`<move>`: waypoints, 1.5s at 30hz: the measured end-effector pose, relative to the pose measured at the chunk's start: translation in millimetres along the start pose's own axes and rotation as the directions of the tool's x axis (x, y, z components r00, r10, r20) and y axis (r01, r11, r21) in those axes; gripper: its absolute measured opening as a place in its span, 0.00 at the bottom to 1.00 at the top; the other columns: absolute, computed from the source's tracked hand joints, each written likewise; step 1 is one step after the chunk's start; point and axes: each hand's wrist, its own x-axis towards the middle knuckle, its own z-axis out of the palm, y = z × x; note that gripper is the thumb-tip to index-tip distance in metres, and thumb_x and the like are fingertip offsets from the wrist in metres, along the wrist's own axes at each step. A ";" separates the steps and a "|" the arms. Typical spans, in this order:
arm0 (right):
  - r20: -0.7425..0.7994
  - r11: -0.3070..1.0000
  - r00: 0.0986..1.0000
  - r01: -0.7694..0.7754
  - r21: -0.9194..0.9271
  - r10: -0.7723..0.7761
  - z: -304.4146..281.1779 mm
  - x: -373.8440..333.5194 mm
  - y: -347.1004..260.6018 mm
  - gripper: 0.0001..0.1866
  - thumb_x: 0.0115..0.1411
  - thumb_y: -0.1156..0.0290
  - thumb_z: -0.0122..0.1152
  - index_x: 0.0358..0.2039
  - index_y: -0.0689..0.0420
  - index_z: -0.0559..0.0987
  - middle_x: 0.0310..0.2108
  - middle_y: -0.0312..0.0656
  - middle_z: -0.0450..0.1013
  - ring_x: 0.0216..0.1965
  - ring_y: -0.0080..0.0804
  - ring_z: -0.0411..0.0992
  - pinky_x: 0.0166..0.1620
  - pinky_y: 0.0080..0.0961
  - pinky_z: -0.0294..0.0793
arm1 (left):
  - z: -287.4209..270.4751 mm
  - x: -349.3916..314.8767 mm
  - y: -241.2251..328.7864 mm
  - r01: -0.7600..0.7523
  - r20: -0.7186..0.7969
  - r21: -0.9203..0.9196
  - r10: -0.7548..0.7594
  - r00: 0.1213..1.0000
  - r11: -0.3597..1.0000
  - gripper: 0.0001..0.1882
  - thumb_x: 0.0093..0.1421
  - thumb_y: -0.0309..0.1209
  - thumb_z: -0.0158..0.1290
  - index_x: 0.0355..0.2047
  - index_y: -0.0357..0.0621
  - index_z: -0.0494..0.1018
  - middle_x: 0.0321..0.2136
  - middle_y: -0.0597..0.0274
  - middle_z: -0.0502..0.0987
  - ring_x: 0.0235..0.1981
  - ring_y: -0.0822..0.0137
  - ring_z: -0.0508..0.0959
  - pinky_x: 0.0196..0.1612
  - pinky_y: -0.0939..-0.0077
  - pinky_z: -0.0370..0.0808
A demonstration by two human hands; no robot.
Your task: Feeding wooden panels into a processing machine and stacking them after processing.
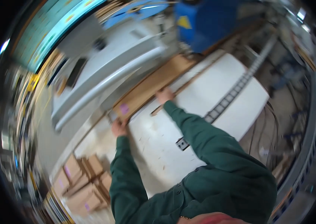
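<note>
Brown board [157, 83], purple mark [124, 108], hands [119, 128] gripping

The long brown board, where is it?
In the head view, the long brown board slants across the upper middle, between the grey bar and the white table, with the left hand and right hand at its near edge.

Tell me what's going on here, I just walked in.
A person in green sleeves has both hands at a long brown board along the far edge of a white tabletop. The left hand is at its left end, the right hand farther along its near edge. Their exact grip is blurred. A pile of brown pieces sits to the person's left.
</note>
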 end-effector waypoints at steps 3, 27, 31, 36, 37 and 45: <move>0.150 0.998 0.988 -0.038 -0.054 0.046 23.5 -7.4 5.9 0.32 0.46 0.58 0.53 0.47 0.67 0.60 0.36 0.59 0.67 0.40 0.50 0.66 0.44 0.37 0.65 | -0.4 -4.1 2.1 0.057 0.030 0.006 -0.058 0.998 0.998 0.24 0.41 0.45 0.58 0.33 0.39 0.72 0.20 0.55 0.73 0.22 0.59 0.72 0.28 0.70 0.69; -0.264 0.963 0.963 0.123 0.239 -0.058 38.2 97.5 67.8 0.20 0.47 0.83 0.49 0.41 0.67 0.56 0.23 0.50 0.70 0.18 0.35 0.72 0.18 0.23 0.72 | -36.7 -70.9 99.9 -0.274 -0.074 -0.157 0.265 0.961 0.949 0.16 0.50 0.30 0.51 0.40 0.40 0.67 0.28 0.57 0.65 0.28 0.64 0.67 0.29 0.75 0.66; 0.090 0.914 0.986 -0.167 0.369 0.143 17.5 38.6 6.8 0.19 0.47 0.84 0.49 0.41 0.67 0.56 0.22 0.48 0.69 0.17 0.31 0.70 0.17 0.22 0.71 | -79.9 -149.1 80.1 -0.036 0.066 -0.182 0.048 0.997 0.983 0.14 0.50 0.27 0.51 0.38 0.39 0.68 0.24 0.60 0.64 0.22 0.67 0.65 0.23 0.78 0.63; -0.234 0.972 0.972 0.052 0.228 0.002 7.6 133.2 81.6 0.18 0.48 0.83 0.48 0.39 0.67 0.57 0.21 0.47 0.68 0.16 0.31 0.70 0.16 0.21 0.69 | -72.7 -204.0 113.1 -0.173 0.182 -0.204 0.211 0.960 0.964 0.14 0.49 0.23 0.50 0.38 0.39 0.68 0.20 0.60 0.64 0.17 0.68 0.65 0.19 0.77 0.64; -0.243 0.969 0.970 0.079 0.235 -0.020 14.6 133.7 83.4 0.17 0.48 0.83 0.49 0.39 0.67 0.57 0.21 0.47 0.68 0.16 0.30 0.69 0.16 0.21 0.69 | -77.7 -216.5 111.2 -0.183 0.181 -0.182 0.216 0.960 0.966 0.14 0.49 0.23 0.50 0.38 0.39 0.68 0.20 0.60 0.64 0.16 0.68 0.65 0.18 0.78 0.64; -0.176 0.972 0.984 0.018 0.234 0.024 -10.9 134.2 71.3 0.17 0.46 0.85 0.47 0.38 0.68 0.57 0.19 0.47 0.66 0.15 0.30 0.69 0.16 0.21 0.68 | -85.9 -262.1 124.4 -0.043 0.194 -0.144 0.071 0.979 0.989 0.12 0.49 0.25 0.51 0.35 0.38 0.69 0.19 0.61 0.63 0.17 0.67 0.64 0.20 0.77 0.64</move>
